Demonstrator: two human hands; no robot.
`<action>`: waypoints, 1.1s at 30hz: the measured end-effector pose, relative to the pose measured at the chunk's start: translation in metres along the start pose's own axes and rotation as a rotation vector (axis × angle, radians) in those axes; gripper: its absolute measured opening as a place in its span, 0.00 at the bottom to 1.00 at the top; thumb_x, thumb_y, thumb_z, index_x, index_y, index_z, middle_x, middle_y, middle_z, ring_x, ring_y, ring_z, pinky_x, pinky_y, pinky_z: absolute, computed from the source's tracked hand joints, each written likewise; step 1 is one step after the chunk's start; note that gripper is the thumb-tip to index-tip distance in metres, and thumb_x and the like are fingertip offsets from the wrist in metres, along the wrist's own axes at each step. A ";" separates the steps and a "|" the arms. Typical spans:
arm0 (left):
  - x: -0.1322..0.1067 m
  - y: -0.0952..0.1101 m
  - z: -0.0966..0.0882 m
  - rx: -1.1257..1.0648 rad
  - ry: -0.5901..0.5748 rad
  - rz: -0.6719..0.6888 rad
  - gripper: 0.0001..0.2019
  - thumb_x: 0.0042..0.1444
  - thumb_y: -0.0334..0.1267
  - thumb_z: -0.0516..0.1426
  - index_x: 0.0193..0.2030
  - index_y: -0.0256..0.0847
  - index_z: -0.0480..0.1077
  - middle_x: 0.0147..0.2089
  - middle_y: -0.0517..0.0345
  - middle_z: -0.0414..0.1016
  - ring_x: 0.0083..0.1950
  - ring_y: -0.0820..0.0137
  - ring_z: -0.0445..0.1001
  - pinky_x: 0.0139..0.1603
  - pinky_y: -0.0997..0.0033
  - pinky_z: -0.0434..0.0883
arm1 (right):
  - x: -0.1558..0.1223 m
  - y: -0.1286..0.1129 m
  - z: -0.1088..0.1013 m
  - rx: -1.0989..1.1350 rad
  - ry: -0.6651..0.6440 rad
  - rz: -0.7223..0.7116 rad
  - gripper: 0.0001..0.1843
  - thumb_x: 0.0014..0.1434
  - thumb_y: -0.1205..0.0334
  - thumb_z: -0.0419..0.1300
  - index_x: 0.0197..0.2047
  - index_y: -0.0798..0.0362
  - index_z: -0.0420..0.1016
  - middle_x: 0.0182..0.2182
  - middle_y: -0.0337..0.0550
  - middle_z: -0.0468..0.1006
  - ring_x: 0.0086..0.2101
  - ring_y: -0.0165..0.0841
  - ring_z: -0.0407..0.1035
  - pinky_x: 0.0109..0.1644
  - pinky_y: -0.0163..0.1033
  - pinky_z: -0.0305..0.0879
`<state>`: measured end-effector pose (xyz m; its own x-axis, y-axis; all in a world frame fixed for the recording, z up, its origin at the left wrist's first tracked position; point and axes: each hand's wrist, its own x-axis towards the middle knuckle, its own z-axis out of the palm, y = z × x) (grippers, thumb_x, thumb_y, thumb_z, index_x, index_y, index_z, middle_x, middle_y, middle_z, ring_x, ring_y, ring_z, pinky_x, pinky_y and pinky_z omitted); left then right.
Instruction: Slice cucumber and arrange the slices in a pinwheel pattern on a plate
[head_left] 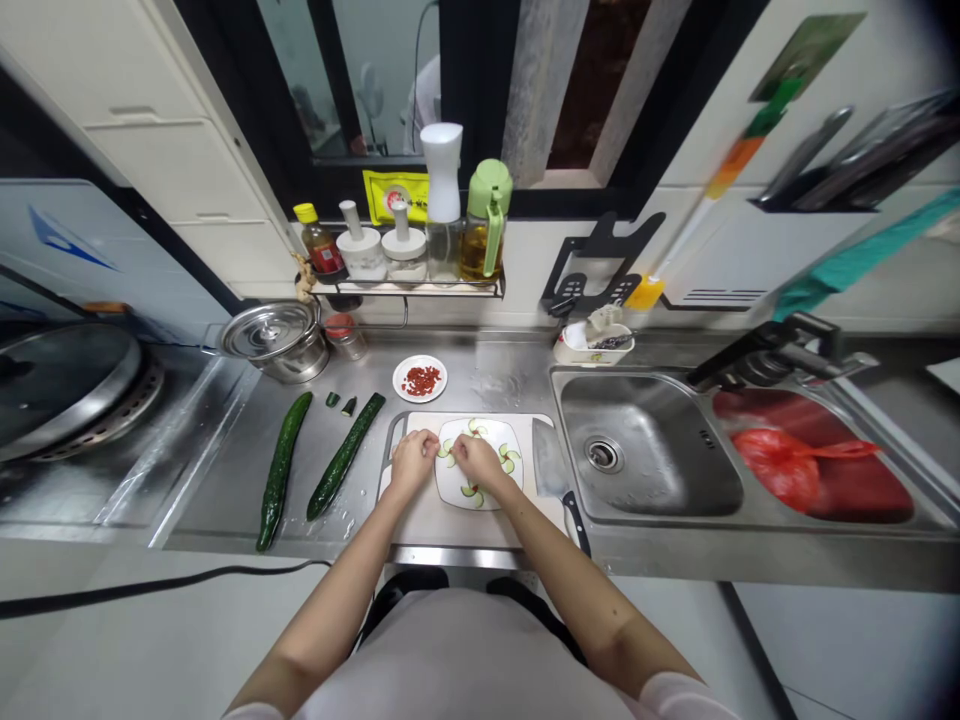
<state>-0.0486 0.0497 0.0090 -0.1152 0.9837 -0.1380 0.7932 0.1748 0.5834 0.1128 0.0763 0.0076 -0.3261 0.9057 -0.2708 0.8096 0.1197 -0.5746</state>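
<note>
My left hand (415,462) is at the left rim of a white square plate (445,492), its fingers bent together in a pinch. Over the middle of that plate is my right hand (480,464), fingertips pressed together. Anything held in either pinch is too small to make out. Thin cucumber slices (509,458) lie on the plate in several pinwheel clusters, with red bits at their centres. Under the plate is a pale cutting board (420,525). A small white dish (397,380) of chopped red pieces (421,380) stands behind the board.
A knife (551,460) lies on the board's right side, handle toward me. Left are a whole cucumber (283,470), a trimmed one (345,458) and two cut ends. A lidded pot (277,335) stands behind them. The sink (652,450) holds a red bag (780,465) at right.
</note>
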 end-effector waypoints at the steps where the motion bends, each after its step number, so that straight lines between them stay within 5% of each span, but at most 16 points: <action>1: 0.001 0.001 0.001 0.007 -0.003 -0.004 0.06 0.58 0.37 0.56 0.40 0.44 0.74 0.41 0.57 0.77 0.46 0.66 0.71 0.49 0.67 0.63 | 0.001 0.000 0.002 -0.007 -0.001 -0.001 0.08 0.63 0.63 0.54 0.38 0.54 0.74 0.31 0.41 0.77 0.31 0.29 0.67 0.33 0.32 0.51; 33: 0.013 0.010 0.014 0.147 -0.078 -0.022 0.05 0.56 0.39 0.59 0.39 0.44 0.73 0.40 0.55 0.74 0.47 0.62 0.70 0.49 0.64 0.61 | 0.011 0.003 0.014 -0.106 -0.016 0.051 0.09 0.64 0.61 0.53 0.40 0.53 0.73 0.34 0.43 0.78 0.34 0.31 0.69 0.31 0.34 0.47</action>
<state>-0.0334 0.0633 0.0017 -0.0908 0.9725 -0.2144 0.8705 0.1821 0.4572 0.1047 0.0811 -0.0081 -0.2905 0.9052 -0.3102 0.8719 0.1169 -0.4755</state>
